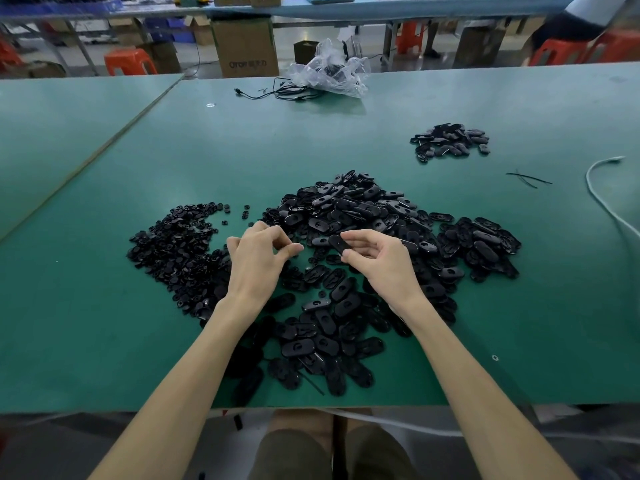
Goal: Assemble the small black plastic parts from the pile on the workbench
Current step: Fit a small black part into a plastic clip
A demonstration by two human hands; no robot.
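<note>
the left hand (258,252) presses thumb to forefinger, but whether anything sits between them is too small to tell. fingers of the right hand (377,258) cover the near end of the oval black plastic shell (336,243) it holds. both forearms hide parts of the big heap of oval black plastic shells (346,209). the little round black plastic pieces (176,244) at the left are too small to make out singly. the thin white cable (599,199) runs off the right edge. the person (585,15) at the top right corner is cut by the frame. what lies inside the crumpled clear plastic bag (329,69) is blurred.
</note>
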